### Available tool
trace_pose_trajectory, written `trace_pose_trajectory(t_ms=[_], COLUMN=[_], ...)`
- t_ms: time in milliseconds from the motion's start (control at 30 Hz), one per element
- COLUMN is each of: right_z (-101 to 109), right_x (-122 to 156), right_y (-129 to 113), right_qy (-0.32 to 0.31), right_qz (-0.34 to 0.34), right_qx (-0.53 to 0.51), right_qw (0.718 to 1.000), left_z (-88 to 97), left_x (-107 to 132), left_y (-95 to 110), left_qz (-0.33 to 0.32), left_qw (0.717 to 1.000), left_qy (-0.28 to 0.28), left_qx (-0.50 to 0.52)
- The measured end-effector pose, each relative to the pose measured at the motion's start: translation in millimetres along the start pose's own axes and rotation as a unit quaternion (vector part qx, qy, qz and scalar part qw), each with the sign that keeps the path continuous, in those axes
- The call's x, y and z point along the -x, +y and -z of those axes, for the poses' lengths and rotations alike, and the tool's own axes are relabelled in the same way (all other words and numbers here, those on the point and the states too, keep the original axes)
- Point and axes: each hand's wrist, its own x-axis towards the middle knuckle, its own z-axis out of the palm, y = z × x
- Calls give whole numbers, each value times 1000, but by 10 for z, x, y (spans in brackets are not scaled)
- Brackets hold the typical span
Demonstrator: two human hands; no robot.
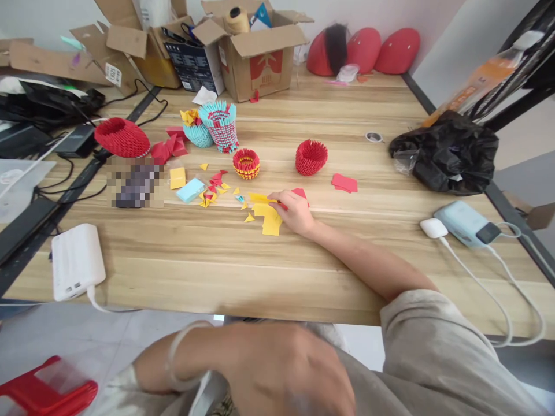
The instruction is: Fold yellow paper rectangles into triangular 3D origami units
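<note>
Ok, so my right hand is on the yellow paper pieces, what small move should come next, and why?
Probably pinch one yellow sheet and draw it nearer along the table. The right hand has its fingertips on the yellow paper stack, with a red sheet just behind, and the left hand sits low by the lap, holding nothing I can see.

Right hand [297,212] with loose beige-grey sleeve [437,346]; left hand [281,370] with pale translucent wrist bangle [173,361].
</note>
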Motion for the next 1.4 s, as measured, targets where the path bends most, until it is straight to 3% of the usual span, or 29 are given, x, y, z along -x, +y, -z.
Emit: trace_pose_trajectory(t_ms=[33,67,100,133,200,267,333,400,500,633,767,967,1100,1200,1400], right_z=[-2,-2,1,6,24,50,78,101,121,117,117,153,131,89,52], right_x=[-2,-5,-7,-10,-14,-20,-31,-47,-64,-37,10,17,35,57,71], right_y=[2,5,7,8,8,3,-7,-19,-46,-118,-214,-294,-292,-276,-275], right_qy=[2,5,11,16,19,11,1,-5,-6,-6,-46,-56,-38,-33,-48], right_qz=[-13,-25,-36,-44,-55,-62,-56,-25,10,34,47,7,-107,-171,-182], right_qx=[-15,-32,-47,-58,-63,-54,-48,-45,-40,-72,-118,-184,-201,-232,-362], right_qw=[1000,999,998,997,996,997,997,999,999,997,991,981,973,957,913], left_z=[256,510,747,956,1261,1413,1453,1442,1411,1341,1266,1274,1283,1286,1310], left_x=[-243,-483,-707,-905,-1203,-1364,-1412,-1390,-1325,-1295,-1293,-1277,-1260,-1260,-1293], left_y=[-5,-42,-110,-202,-424,-634,-778,-849,-861,-831,-814,-812,-843,-861,-889], left_qz=[-75,-129,-149,-132,-108,-117,-141,-153,-157,-128,-116,-131,-154,-187,-200], left_qw=[995,988,985,976,939,909,889,887,909,943,947,934,928,906,885], left_qy=[-61,-70,-16,117,289,366,396,387,349,306,298,332,323,338,366], left_qx=[-18,-48,-86,-131,-152,-162,-183,-199,-164,-40,33,13,-100,-173,-207])
